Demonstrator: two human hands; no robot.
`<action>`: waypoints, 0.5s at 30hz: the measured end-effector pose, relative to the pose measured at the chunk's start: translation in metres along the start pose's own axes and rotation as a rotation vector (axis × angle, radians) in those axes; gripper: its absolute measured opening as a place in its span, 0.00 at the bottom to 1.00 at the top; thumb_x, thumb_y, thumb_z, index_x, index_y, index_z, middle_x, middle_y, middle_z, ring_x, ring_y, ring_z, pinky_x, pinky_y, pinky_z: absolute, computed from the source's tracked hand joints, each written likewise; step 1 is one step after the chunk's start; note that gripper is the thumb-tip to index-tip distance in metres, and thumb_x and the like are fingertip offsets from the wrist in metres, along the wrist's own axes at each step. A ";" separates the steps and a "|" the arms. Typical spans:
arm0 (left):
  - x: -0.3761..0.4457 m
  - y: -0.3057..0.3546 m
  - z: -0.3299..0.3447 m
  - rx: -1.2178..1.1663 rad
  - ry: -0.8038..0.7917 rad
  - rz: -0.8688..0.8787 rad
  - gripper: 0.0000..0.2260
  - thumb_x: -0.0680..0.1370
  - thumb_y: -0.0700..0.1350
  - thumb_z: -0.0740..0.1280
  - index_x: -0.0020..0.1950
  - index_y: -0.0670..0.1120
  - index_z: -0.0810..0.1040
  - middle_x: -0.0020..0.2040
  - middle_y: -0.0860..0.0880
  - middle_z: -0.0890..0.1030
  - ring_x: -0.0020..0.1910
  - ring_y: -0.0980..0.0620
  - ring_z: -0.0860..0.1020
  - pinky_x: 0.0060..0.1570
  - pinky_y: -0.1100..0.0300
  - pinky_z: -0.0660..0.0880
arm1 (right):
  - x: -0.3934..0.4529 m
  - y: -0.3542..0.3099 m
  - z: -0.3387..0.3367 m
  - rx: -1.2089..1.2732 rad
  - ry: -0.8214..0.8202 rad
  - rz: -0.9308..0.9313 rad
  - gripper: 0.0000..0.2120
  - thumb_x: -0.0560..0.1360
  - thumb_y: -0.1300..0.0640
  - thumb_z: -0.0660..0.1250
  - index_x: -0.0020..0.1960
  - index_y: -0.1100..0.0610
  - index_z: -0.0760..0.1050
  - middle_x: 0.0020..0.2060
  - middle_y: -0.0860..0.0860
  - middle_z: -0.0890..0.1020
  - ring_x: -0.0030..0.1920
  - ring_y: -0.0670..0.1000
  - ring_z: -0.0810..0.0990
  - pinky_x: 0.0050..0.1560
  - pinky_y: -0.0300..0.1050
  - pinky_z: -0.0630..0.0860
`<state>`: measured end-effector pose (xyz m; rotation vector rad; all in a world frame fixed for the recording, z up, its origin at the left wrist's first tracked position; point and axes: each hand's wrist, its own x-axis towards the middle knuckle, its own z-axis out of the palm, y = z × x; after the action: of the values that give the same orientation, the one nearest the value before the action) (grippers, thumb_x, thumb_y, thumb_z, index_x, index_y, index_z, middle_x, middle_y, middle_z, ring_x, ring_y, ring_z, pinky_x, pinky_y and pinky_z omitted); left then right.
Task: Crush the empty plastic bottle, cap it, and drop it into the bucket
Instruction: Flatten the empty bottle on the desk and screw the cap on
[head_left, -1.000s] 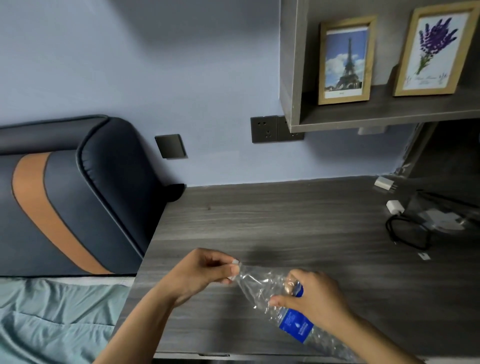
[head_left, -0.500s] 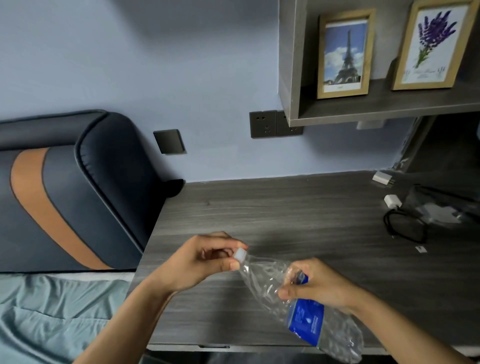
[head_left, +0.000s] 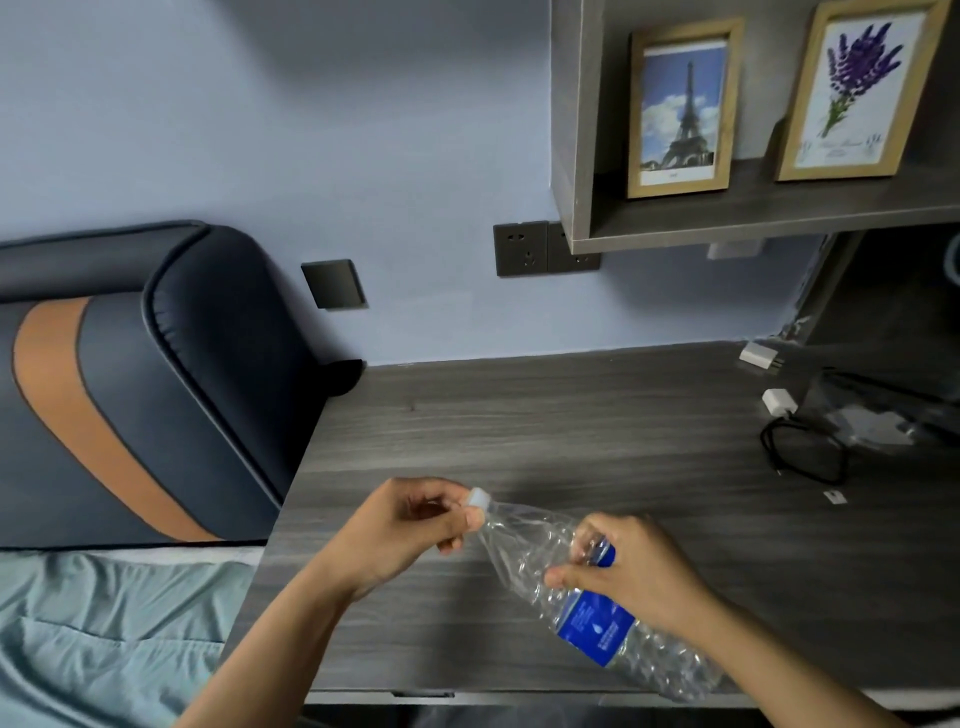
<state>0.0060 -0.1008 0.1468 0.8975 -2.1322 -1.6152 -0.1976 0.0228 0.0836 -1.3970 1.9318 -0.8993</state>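
Note:
A crumpled clear plastic bottle (head_left: 524, 551) with a blue label (head_left: 595, 626) is held slanted above the front of the grey wooden desk (head_left: 571, 426), neck up to the left. My right hand (head_left: 634, 571) grips its middle, just above the label. A white cap (head_left: 479, 497) sits on the neck, pinched by the fingertips of my left hand (head_left: 410, 525). No bucket is in view.
Two white chargers (head_left: 758, 356) (head_left: 777, 401) and a coiled black cable (head_left: 802, 449) lie at the desk's right. A padded headboard (head_left: 145, 374) and a bed with a teal sheet (head_left: 104, 634) are at the left. A shelf with two framed pictures (head_left: 680, 109) hangs above.
The bottle's base has swung lower and its neck has tipped up. My left hand's fingers have shifted on the cap. The view has tilted slightly.

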 end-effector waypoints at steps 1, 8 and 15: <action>0.000 0.000 0.001 0.005 -0.009 0.022 0.10 0.69 0.47 0.70 0.47 0.43 0.83 0.33 0.51 0.81 0.34 0.57 0.77 0.37 0.68 0.76 | 0.001 0.002 0.000 0.041 -0.032 -0.002 0.30 0.48 0.26 0.67 0.32 0.52 0.75 0.28 0.50 0.79 0.30 0.45 0.72 0.35 0.45 0.71; -0.001 -0.008 0.002 0.009 -0.038 0.080 0.06 0.71 0.46 0.68 0.43 0.46 0.82 0.35 0.51 0.77 0.36 0.56 0.75 0.40 0.67 0.73 | 0.007 0.009 -0.004 0.210 -0.230 -0.006 0.16 0.55 0.35 0.74 0.28 0.46 0.75 0.26 0.44 0.79 0.30 0.40 0.75 0.36 0.38 0.72; 0.003 -0.009 0.011 -0.046 0.083 0.059 0.14 0.70 0.49 0.67 0.46 0.40 0.82 0.32 0.50 0.77 0.35 0.55 0.75 0.40 0.68 0.74 | 0.011 0.009 0.000 0.223 -0.222 0.017 0.22 0.53 0.31 0.72 0.32 0.48 0.76 0.30 0.45 0.80 0.32 0.41 0.77 0.37 0.40 0.72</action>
<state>-0.0006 -0.0961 0.1344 0.8632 -2.0380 -1.5640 -0.2062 0.0141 0.0759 -1.2887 1.6237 -0.8822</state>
